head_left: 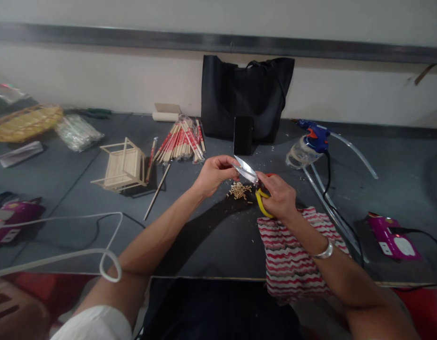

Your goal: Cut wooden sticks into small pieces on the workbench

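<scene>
My right hand point(279, 196) grips a pair of scissors point(262, 200) with yellow and red handles, blades apart and pointing up to the left. Close to the blade tips, my left hand point(218, 174) is closed in a pinch; what it holds is too small to make out. Below the blades lies a small pile of short cut wooden pieces point(239, 191). Left of my left hand a thin wooden stick point(157, 192) rests on the table. Farther left stands a small chair-like frame of wooden sticks point(124, 165).
Wrapped chopsticks point(181, 141) lie behind, beside a black bag point(243, 101) with a phone point(243, 136) against it. At right are a blue glue gun point(315, 134) on a jar, clear glue sticks point(328, 210), a striped cloth point(296, 257) and a purple power strip point(393, 238). White cable point(112, 255) loops at left.
</scene>
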Demonstrator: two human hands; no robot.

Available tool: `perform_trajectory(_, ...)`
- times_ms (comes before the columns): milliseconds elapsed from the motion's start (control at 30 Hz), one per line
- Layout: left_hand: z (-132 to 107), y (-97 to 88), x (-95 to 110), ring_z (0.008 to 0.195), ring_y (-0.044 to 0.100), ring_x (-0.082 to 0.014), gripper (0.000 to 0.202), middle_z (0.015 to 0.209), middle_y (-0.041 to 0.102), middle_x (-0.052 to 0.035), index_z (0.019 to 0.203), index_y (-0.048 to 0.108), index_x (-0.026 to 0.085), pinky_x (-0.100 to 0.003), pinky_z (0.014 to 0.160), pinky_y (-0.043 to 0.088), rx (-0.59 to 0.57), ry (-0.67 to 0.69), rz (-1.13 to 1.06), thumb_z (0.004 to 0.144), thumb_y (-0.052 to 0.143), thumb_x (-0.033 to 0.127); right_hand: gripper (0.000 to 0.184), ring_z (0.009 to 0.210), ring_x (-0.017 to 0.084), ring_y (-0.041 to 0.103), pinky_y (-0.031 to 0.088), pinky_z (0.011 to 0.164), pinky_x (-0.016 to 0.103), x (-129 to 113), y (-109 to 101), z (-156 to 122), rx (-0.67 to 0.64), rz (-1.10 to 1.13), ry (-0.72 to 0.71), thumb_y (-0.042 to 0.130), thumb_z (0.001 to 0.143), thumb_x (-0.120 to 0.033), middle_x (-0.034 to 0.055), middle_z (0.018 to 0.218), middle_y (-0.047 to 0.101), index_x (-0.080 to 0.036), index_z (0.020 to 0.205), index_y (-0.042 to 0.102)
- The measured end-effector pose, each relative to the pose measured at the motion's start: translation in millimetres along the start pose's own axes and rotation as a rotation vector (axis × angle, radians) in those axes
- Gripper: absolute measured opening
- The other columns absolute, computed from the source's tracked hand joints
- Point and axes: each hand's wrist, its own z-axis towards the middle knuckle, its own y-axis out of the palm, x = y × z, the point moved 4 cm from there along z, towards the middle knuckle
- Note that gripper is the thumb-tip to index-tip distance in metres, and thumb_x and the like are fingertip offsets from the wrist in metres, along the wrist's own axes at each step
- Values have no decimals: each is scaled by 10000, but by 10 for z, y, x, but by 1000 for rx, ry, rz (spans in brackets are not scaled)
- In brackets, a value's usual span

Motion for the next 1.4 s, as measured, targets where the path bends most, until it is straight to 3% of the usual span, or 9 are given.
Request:
perform_trajectory(400,-19,15,25,558,634,-98,156,608,650,20,671,657,166,-246,607,568,70,23,109,634,808,177,379,646,151,597,417,596,245,-29,-19,1,33,-56,-36,542,816,-174,6,734,694,-237,1139,729)
perform_trajectory(633,0,15,56,574,640,-102,163,619,666,6,686,671,160,-231,588,538,66,60,80,635,818,209,362,686,154,621,471,654,235,-11,-16,0,143,38,-25,529,805,-168,24,797,713,-197,1110,723)
perform_trajectory(933,1,24,45,612,671,-124,161,655,692,-1,717,688,154,-245,609,553,32,75,44,602,800,155,394,703,167,589,456,664,256,-21,-14,11,77,15,-12,551,792,-209,18,770,665,-227,1147,721)
perform_trajectory(1400,-20,15,41,564,640,-100,133,625,690,12,658,670,170,-226,571,547,112,75,95,578,755,106,383,745,172,605,451,660,254,-75,-34,6,60,-39,-5,536,831,-210,31,812,690,-235,1166,720)
